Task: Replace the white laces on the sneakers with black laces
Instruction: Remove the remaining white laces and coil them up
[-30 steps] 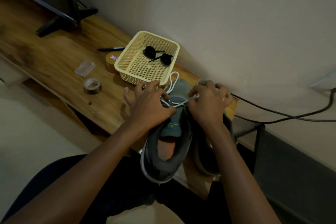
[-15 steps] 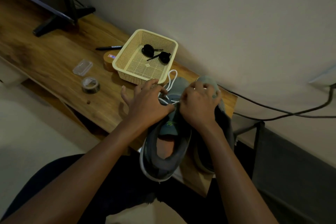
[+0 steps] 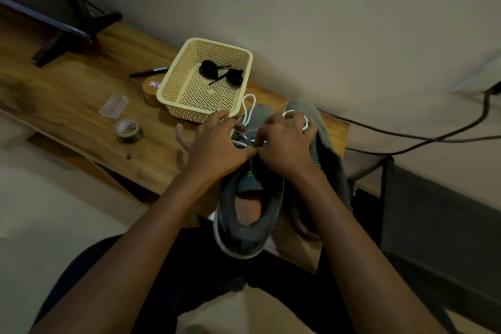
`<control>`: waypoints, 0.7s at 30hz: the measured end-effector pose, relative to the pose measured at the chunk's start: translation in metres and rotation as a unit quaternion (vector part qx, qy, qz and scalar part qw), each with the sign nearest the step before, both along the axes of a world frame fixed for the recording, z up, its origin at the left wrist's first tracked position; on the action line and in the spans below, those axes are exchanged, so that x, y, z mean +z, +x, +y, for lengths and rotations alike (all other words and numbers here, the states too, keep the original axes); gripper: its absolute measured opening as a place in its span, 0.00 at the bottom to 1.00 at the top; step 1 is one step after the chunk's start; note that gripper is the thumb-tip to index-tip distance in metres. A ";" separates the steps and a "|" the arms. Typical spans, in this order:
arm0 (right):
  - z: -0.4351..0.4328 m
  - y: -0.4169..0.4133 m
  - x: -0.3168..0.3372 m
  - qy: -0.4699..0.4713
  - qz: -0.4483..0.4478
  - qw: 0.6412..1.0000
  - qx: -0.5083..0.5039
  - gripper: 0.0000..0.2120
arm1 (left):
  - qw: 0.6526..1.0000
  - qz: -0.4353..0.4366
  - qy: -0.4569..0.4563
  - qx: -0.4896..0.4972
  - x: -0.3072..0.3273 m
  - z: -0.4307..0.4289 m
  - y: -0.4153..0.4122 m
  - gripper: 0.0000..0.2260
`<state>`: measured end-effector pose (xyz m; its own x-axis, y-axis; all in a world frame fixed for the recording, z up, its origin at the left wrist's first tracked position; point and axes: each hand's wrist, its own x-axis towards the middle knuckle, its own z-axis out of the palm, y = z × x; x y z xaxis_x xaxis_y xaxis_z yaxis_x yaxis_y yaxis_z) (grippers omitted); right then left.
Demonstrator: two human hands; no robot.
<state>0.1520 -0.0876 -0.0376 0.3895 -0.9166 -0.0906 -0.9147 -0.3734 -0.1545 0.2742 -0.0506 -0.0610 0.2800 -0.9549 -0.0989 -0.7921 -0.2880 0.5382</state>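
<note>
1. Your left hand (image 3: 217, 149) curls over the sneaker (image 3: 244, 228), its fingers pinching the white lace (image 3: 248, 107).
2. Your right hand (image 3: 284, 144) meets it thumb to thumb, fingers curled, with a loop of white lace hooked over them.
3. The second sneaker (image 3: 324, 141) stands just beside the first, at the table (image 3: 67, 95) edge.
4. The black laces (image 3: 208, 69) lie coiled in the basket (image 3: 173, 102), just beyond your left hand.
</note>
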 end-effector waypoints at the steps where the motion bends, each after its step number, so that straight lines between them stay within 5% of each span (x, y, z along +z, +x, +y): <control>1: -0.001 0.000 0.001 -0.013 0.000 1.000 -0.004 0.09 | 1.000 0.021 0.000 -0.004 -0.001 -0.002 0.002 0.19; 6: -0.006 -0.008 0.008 -0.040 -0.014 0.998 -0.043 0.08 | 0.995 0.092 0.022 -0.037 0.007 -0.011 0.011 0.18; 17: 0.001 -0.010 0.006 -0.015 -0.029 0.999 0.009 0.11 | 0.999 0.021 0.010 -0.037 0.010 -0.016 0.023 0.07; 21: 0.002 -0.009 0.001 -0.037 -0.017 0.999 0.006 0.11 | 0.998 0.019 0.051 -0.018 0.010 -0.020 0.013 0.11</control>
<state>0.1427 -0.0852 -0.0366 0.4028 -0.9153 -0.0102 -0.9045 -0.3963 -0.1573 0.2872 -0.0702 -0.0511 0.2396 -0.9489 -0.2055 -0.7821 -0.3141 0.5382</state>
